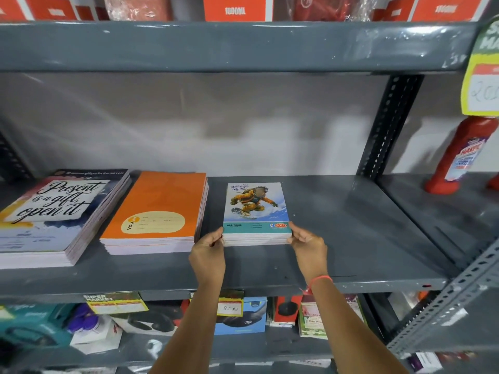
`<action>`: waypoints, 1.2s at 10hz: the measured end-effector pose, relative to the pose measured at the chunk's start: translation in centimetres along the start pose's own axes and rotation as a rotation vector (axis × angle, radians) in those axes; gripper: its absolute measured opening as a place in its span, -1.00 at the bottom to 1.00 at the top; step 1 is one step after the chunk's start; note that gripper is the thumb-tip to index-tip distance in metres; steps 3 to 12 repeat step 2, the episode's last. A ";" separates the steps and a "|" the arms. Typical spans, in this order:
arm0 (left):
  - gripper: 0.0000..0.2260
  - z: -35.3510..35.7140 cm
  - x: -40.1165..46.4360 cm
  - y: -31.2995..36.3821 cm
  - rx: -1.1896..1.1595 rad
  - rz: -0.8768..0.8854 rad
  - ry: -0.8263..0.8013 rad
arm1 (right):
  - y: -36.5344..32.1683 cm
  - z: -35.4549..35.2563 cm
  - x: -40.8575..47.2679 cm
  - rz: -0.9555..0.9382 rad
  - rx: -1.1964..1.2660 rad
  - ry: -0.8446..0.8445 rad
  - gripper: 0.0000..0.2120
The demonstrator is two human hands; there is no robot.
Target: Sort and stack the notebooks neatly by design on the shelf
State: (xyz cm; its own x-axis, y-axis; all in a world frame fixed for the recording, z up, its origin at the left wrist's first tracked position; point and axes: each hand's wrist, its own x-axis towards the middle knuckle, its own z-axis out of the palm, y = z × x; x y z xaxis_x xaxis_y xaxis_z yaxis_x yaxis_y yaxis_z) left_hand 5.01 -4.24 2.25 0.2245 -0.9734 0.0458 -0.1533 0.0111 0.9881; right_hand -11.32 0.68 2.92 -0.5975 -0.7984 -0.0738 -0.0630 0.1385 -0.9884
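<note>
Three stacks of notebooks lie on the grey shelf [351,233]. At the left is a stack with a "Present is a gift, open it" cover [54,211]. An orange stack [159,211] lies beside it. Right of that is a smaller stack with a snowboarder cover [255,206]. My left hand [209,252] grips this stack's near left corner. My right hand [307,244] grips its near right corner. The stack rests flat on the shelf, a small gap apart from the orange one.
A perforated upright post [386,130] bounds the shelf at the back right; red bottles [459,157] stand beyond it. Orange boxes [235,8] sit on the shelf above. Price tags [229,306] and boxed goods fill the shelf below.
</note>
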 end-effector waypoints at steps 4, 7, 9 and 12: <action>-0.74 -2.6 -2.7 0.5 0.091 -0.059 -0.114 | 0.3 -0.1 -3.8 0.068 -0.028 0.085 -0.58; -0.74 -2.6 -2.7 0.5 0.091 -0.059 -0.114 | 0.3 -0.1 -3.8 0.068 -0.028 0.085 -0.58; -0.74 -2.6 -2.7 0.5 0.091 -0.059 -0.114 | 0.3 -0.1 -3.8 0.068 -0.028 0.085 -0.58; -0.74 -2.6 -2.7 0.5 0.091 -0.059 -0.114 | 0.3 -0.1 -3.8 0.068 -0.028 0.085 -0.58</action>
